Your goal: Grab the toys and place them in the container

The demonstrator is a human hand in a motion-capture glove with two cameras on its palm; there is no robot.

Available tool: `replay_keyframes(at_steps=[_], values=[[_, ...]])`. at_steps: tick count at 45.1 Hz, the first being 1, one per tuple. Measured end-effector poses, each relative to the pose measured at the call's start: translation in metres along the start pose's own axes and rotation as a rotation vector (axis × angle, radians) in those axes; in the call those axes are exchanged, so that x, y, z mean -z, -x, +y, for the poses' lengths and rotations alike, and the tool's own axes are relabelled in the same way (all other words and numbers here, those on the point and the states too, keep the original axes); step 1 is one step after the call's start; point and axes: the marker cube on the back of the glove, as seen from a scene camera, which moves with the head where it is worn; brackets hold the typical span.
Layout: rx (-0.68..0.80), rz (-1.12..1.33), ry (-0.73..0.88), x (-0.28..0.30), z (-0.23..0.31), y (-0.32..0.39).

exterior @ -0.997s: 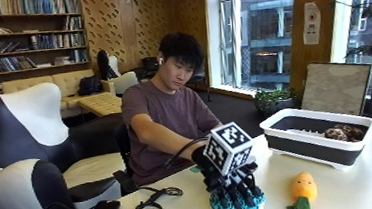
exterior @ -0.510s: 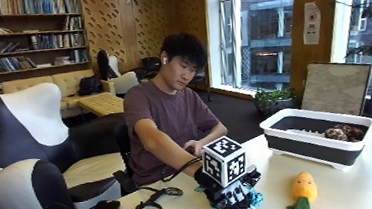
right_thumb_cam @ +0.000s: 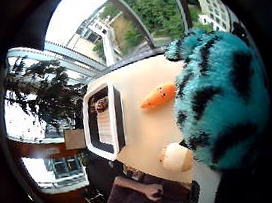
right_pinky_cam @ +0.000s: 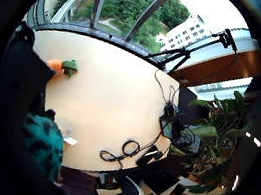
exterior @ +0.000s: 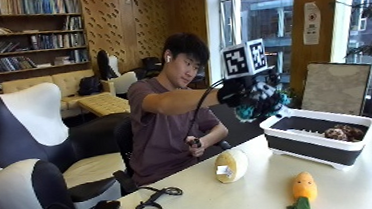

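Person: sitting at the pale wooden table (exterior: 259,191), the bare hand resting at the table's near edge, the right arm stretching out at shoulder height toward the window side.

Yellow rounded plush toy (exterior: 231,165): lying on the table just in front of the person, untouched and waiting for its turn.

Black-gloved right hand (exterior: 247,93): riding high in the air, its fingers curling round a teal plush toy with black stripes (exterior: 264,106); half a second ago this hand was low over the table surface, pressing down on that same toy.

Teal plush toy: now lifted clear of the table and hanging near the closest rim of the container, though not yet over its middle; in the thumb side palm view its fur (right_thumb_cam: 220,101) is filling the space next to the palm.

Orange carrot-shaped plush toy with a green top (exterior: 303,188): lying near the front edge of the table, well apart from the hand.

White-rimmed dark rectangular container (exterior: 282,127): standing at the far right of the table, already holding a brown fuzzy toy (exterior: 340,133).

Meaning for the task: the pick-up looks done and the carry is under way; judging from the layout, a short move over the tub and a release would follow, leaving two toys to collect.
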Motion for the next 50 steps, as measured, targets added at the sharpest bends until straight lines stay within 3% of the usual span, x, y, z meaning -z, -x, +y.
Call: replay_keyframes(at_steps=[10,18,22,26,28,31,37,45,50], values=[[0.232,-0.029,-0.027,0.038,-0.003,0.179],[0.331,0.017,0.002,0.005,0.006,0.302],[0.303,0.123,0.001,-0.017,0.009,0.342],[0.443,0.062,0.025,-0.032,0.022,0.384],[0.412,0.061,0.029,-0.04,0.024,0.401],[0.309,0.121,0.043,-0.05,0.021,0.411],[0.449,0.114,0.239,-0.061,0.035,0.421],[0.438,0.169,0.206,-0.039,0.026,0.376],[0.325,0.249,0.228,-0.016,0.021,0.333]])
